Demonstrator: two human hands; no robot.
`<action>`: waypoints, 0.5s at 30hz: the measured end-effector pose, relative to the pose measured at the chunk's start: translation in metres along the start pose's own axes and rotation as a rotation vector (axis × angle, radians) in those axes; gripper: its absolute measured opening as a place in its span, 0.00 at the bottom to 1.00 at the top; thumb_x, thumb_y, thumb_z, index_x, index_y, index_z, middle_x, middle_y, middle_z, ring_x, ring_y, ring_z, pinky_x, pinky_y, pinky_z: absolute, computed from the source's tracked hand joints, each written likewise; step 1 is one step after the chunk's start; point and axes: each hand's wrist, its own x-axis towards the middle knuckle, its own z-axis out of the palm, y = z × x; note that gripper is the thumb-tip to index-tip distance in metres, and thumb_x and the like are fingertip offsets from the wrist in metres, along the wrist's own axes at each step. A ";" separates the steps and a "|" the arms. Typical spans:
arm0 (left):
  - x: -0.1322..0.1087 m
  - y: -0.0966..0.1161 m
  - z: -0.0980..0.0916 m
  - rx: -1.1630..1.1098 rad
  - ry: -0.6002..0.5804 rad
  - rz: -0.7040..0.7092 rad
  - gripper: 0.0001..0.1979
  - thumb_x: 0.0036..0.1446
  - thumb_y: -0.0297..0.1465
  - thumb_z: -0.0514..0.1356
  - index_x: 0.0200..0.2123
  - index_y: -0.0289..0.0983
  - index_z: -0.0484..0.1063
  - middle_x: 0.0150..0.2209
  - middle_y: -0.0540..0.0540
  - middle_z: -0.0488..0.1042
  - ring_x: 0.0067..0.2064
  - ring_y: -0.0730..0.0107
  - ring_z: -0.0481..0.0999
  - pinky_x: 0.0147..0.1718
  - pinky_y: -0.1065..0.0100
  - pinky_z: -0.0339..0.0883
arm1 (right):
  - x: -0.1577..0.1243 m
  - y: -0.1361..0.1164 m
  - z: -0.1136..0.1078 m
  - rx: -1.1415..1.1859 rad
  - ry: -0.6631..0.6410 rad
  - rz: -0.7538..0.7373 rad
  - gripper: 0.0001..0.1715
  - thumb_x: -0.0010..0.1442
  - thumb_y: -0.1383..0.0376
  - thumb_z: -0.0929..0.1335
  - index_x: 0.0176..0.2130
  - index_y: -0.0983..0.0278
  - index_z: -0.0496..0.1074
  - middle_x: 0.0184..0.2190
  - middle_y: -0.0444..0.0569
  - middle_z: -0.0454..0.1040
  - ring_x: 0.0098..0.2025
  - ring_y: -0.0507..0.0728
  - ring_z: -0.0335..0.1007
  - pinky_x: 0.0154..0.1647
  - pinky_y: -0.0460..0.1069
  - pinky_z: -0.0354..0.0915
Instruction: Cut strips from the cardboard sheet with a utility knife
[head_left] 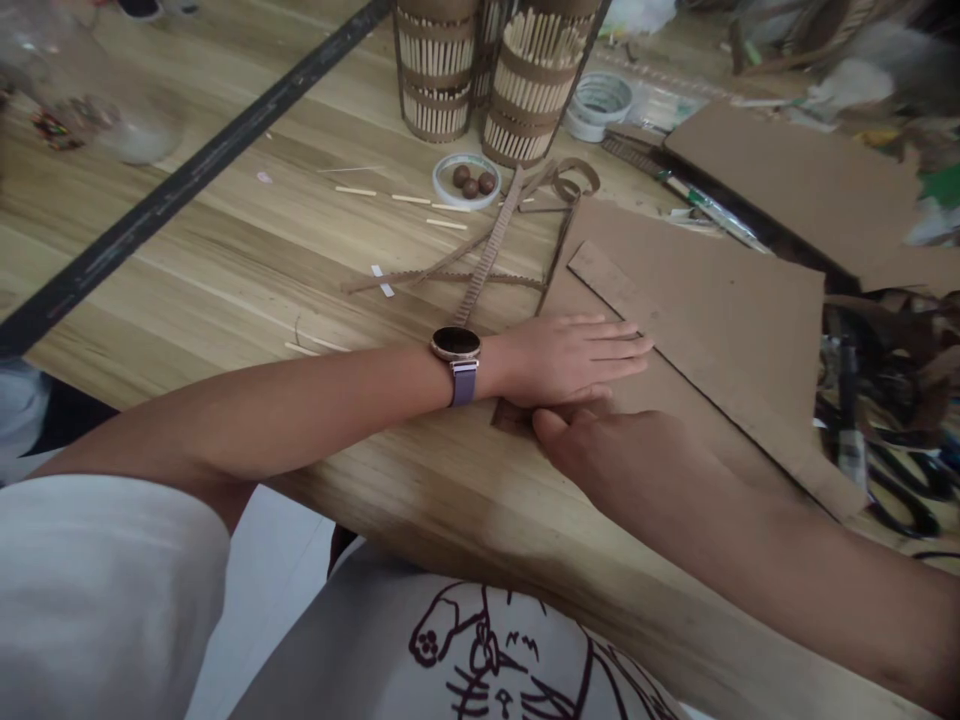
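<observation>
Over toward the tabletop's far left edge a long black strip (187,180) runs diagonally, and past it sit two slatted cardboard cylinders (480,75) near the far edge, with a little white lid (466,180) holding three brown balls just in front. Loose corrugated strips (480,260) lie crossed mid-table. The left hand (570,358), watch (456,345) on the wrist, is spread flat, fingers together, pressing on the big cardboard sheet (720,310) by the near edge. The right hand (607,450) sits just beside it at the sheet's near corner, thumb up; can't tell what it grips. A narrow cardboard strip (712,380) lies on the sheet, long axis running from far-left to near-right.
</observation>
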 end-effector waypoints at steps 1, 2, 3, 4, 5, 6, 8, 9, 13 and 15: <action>0.000 0.000 -0.001 -0.003 -0.004 -0.002 0.25 0.73 0.35 0.45 0.69 0.33 0.58 0.72 0.43 0.53 0.73 0.62 0.50 0.70 0.61 0.43 | -0.002 0.003 0.002 -0.010 0.001 -0.003 0.24 0.53 0.81 0.60 0.40 0.62 0.76 0.27 0.54 0.79 0.20 0.56 0.70 0.17 0.48 0.43; 0.000 0.001 -0.002 -0.004 -0.007 -0.004 0.26 0.73 0.35 0.45 0.69 0.33 0.58 0.72 0.43 0.53 0.73 0.62 0.50 0.70 0.61 0.43 | -0.004 0.006 0.003 -0.005 0.001 -0.007 0.23 0.54 0.80 0.60 0.40 0.62 0.75 0.27 0.53 0.78 0.21 0.56 0.70 0.18 0.48 0.43; 0.000 0.001 -0.002 -0.006 -0.008 -0.006 0.26 0.73 0.35 0.45 0.69 0.33 0.58 0.72 0.43 0.53 0.73 0.63 0.50 0.70 0.61 0.43 | -0.006 0.010 0.005 0.004 -0.008 -0.016 0.22 0.54 0.80 0.60 0.40 0.62 0.75 0.27 0.52 0.78 0.20 0.55 0.69 0.18 0.48 0.42; 0.000 0.001 -0.003 -0.006 -0.008 -0.007 0.26 0.73 0.35 0.45 0.69 0.33 0.57 0.72 0.43 0.53 0.73 0.63 0.50 0.70 0.62 0.43 | -0.008 0.013 0.006 0.011 -0.024 -0.028 0.20 0.55 0.79 0.61 0.39 0.62 0.74 0.27 0.51 0.78 0.20 0.55 0.69 0.19 0.48 0.42; 0.000 0.002 -0.003 -0.005 -0.007 -0.009 0.25 0.73 0.35 0.45 0.69 0.33 0.57 0.72 0.44 0.53 0.73 0.64 0.50 0.70 0.62 0.43 | -0.010 0.017 0.007 0.009 -0.041 -0.039 0.17 0.56 0.78 0.61 0.38 0.62 0.74 0.26 0.49 0.77 0.20 0.54 0.68 0.19 0.48 0.41; 0.000 0.002 -0.004 -0.003 -0.007 -0.010 0.25 0.73 0.35 0.45 0.69 0.33 0.57 0.72 0.44 0.53 0.73 0.64 0.50 0.70 0.63 0.43 | -0.010 0.019 0.006 -0.002 -0.053 -0.042 0.16 0.57 0.76 0.61 0.38 0.62 0.73 0.25 0.48 0.76 0.19 0.54 0.66 0.19 0.48 0.41; 0.000 0.002 -0.003 -0.001 -0.011 -0.007 0.26 0.73 0.35 0.45 0.69 0.33 0.57 0.72 0.43 0.53 0.73 0.63 0.50 0.70 0.62 0.43 | -0.009 0.018 0.002 -0.037 -0.062 -0.041 0.15 0.58 0.75 0.61 0.37 0.62 0.73 0.23 0.47 0.75 0.17 0.53 0.63 0.20 0.48 0.41; 0.001 0.001 -0.003 -0.003 -0.009 -0.007 0.26 0.73 0.35 0.45 0.69 0.32 0.57 0.72 0.42 0.53 0.73 0.62 0.50 0.70 0.61 0.43 | -0.007 0.016 -0.001 -0.057 -0.058 -0.037 0.15 0.58 0.75 0.60 0.37 0.63 0.74 0.23 0.48 0.75 0.17 0.53 0.63 0.20 0.48 0.41; 0.002 0.001 -0.003 -0.011 -0.011 -0.020 0.25 0.73 0.35 0.45 0.69 0.34 0.58 0.71 0.43 0.55 0.73 0.63 0.51 0.70 0.62 0.43 | 0.005 -0.002 -0.005 -0.108 0.027 -0.053 0.19 0.58 0.78 0.60 0.38 0.64 0.75 0.27 0.55 0.78 0.22 0.56 0.69 0.22 0.48 0.46; 0.002 0.001 -0.004 -0.005 -0.023 -0.026 0.25 0.74 0.35 0.45 0.69 0.35 0.58 0.71 0.44 0.55 0.73 0.64 0.51 0.70 0.62 0.43 | 0.010 -0.008 -0.003 -0.129 0.094 -0.050 0.19 0.58 0.78 0.60 0.38 0.64 0.76 0.30 0.59 0.80 0.24 0.58 0.72 0.23 0.48 0.48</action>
